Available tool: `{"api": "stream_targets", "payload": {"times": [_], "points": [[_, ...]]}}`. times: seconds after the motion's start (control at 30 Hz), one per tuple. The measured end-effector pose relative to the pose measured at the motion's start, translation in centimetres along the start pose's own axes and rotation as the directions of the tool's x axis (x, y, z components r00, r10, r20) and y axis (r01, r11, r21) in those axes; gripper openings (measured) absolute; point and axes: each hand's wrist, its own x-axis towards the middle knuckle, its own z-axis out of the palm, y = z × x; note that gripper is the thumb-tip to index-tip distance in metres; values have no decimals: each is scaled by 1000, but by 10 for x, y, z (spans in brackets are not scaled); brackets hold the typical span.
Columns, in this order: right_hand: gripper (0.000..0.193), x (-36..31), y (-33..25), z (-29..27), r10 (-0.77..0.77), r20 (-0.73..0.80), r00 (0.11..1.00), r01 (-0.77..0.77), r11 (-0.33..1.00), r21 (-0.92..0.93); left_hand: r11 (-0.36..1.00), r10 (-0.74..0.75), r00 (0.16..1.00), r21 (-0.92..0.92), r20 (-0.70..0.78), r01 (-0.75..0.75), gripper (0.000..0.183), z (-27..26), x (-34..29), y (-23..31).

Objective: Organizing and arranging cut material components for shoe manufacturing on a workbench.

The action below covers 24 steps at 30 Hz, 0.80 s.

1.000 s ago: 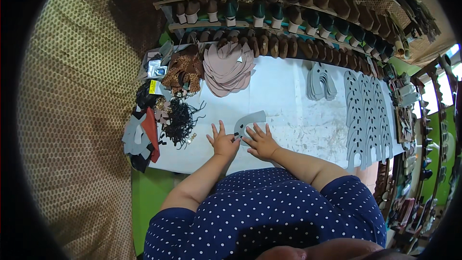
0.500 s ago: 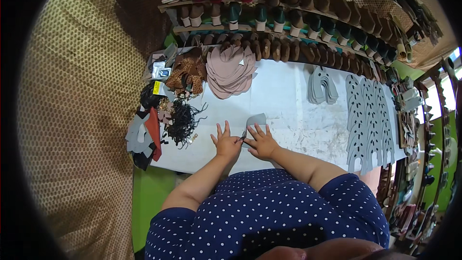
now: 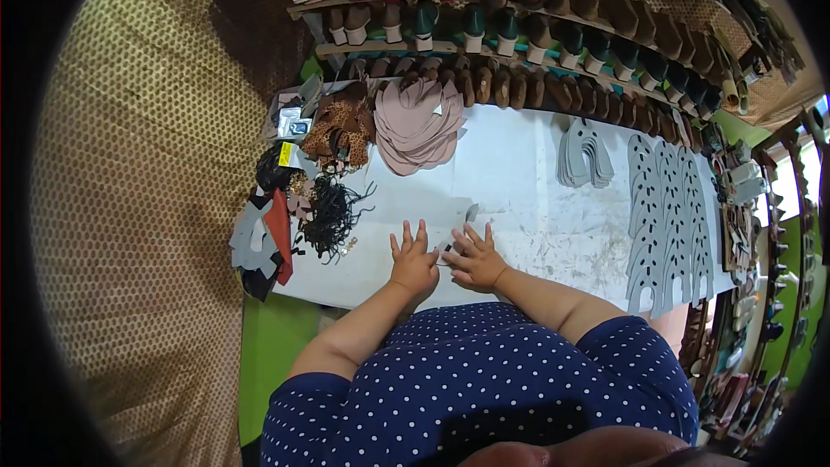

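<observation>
Close to the table's front edge, my left hand [image 3: 415, 264] and my right hand [image 3: 477, 260] face each other with fingers spread. Between them is a small grey shoe-upper piece [image 3: 445, 251] with a dark mark on it; its curved tip shows beyond my right fingers. My right hand covers the middle of the piece. My left thumb is at its left edge; whether it presses on the piece is hard to make out. Similar grey cut pieces [image 3: 644, 225] with dark slots lie in overlapping columns at the right, and a grey stack [image 3: 585, 158] sits farther back.
The white table [image 3: 510, 173] bears pink cut pieces [image 3: 419, 134], leopard-print pieces [image 3: 341, 130], black straps [image 3: 333, 216], and grey and red scraps [image 3: 278, 238] on the left. Racks of shoes [image 3: 536, 35] stand behind, with more shelves at right. A patterned curtain [image 3: 156, 207] hangs on the left.
The grey piece has turned and shows less of its surface. My left thumb and fingers have come apart from their pinch on its dark strip; my right fingers have shifted slightly right.
</observation>
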Motion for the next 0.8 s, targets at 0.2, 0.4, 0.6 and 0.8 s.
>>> {"api": "stream_targets", "payload": {"times": [0.2,0.4,0.6,0.8], "points": [[37,8,-7,-11,73,172,982,-70,997,-25,943,-265,964,-214,-10,256,18,-5,11,-5],[34,8,-5,-9,74,151,986,-71,997,-21,947,-272,955,-141,117,287,15,-14,27,0],[36,8,-4,-10,67,167,984,-67,998,-9,959,-259,958,-87,124,271,12,-1,33,-2],[51,9,-3,-3,106,144,984,-106,994,-8,948,-274,961,-157,38,276,9,22,31,-15]]}}
